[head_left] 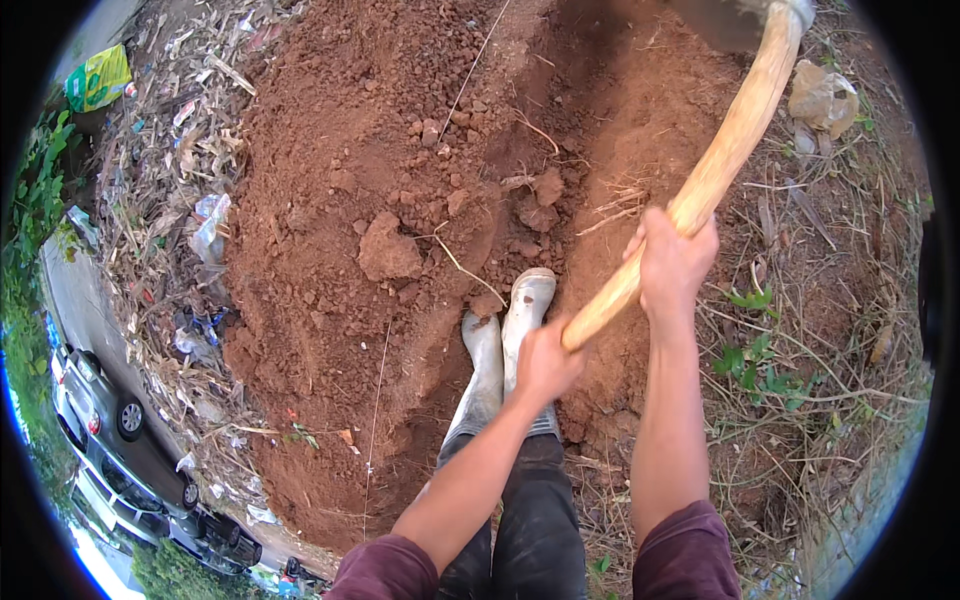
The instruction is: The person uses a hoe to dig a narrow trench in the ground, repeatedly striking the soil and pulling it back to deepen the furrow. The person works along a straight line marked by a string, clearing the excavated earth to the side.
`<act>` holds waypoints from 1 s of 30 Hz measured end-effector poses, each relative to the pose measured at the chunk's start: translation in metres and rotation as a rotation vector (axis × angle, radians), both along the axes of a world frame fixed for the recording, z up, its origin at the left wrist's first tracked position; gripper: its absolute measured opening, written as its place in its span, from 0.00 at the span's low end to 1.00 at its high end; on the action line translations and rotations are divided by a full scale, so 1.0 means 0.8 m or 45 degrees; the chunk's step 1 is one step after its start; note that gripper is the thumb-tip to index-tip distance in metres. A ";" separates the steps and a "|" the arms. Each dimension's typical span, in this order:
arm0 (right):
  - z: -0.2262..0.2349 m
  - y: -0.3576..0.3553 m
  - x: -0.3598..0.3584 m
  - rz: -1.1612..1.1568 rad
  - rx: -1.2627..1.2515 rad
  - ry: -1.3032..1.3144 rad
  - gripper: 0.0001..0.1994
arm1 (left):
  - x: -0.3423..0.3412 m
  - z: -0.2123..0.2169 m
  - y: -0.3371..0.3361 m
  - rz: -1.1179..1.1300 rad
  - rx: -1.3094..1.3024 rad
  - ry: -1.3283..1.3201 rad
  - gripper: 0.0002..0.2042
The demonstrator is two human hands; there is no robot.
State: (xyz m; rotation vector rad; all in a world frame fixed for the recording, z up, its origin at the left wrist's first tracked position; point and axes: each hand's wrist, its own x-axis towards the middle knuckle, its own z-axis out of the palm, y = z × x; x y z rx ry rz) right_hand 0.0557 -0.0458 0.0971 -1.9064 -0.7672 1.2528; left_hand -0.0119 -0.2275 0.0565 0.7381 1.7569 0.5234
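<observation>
wooden handle (715, 170) of a digging tool slants from the lower middle up to the top right, where its dark metal head (735, 15) is cut off by the picture's edge. left hand (545, 360) is closed around the handle's lower end, just above the pale rubber boots (510, 340). right hand (675, 262) grips the handle higher up, near its middle, fingers wrapped round the shaft. both hands are well apart along the wood. under the handle lies a trench of loose red soil (400, 170) with clods and thin roots. dry stalks and litter (190, 200) lie at left, with parked cars (110, 440) beyond on a road.
</observation>
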 end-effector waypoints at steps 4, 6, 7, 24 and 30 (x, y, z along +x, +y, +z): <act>-0.086 -0.026 -0.025 0.241 -0.427 -0.131 0.16 | 0.013 -0.019 -0.048 0.104 -0.360 0.005 0.11; -0.144 -0.123 0.021 0.469 -0.521 -0.250 0.19 | 0.050 0.020 -0.133 0.080 -0.579 -0.072 0.14; -0.114 -0.143 0.005 0.342 -0.711 -0.003 0.17 | 0.031 0.033 -0.159 0.032 -0.636 0.002 0.17; -0.169 -0.092 0.031 0.358 -0.588 -0.139 0.25 | 0.032 0.013 -0.085 0.025 -0.545 0.050 0.14; -0.027 -0.110 0.025 0.154 -0.597 0.064 0.16 | 0.042 0.065 -0.136 0.019 -0.406 -0.017 0.14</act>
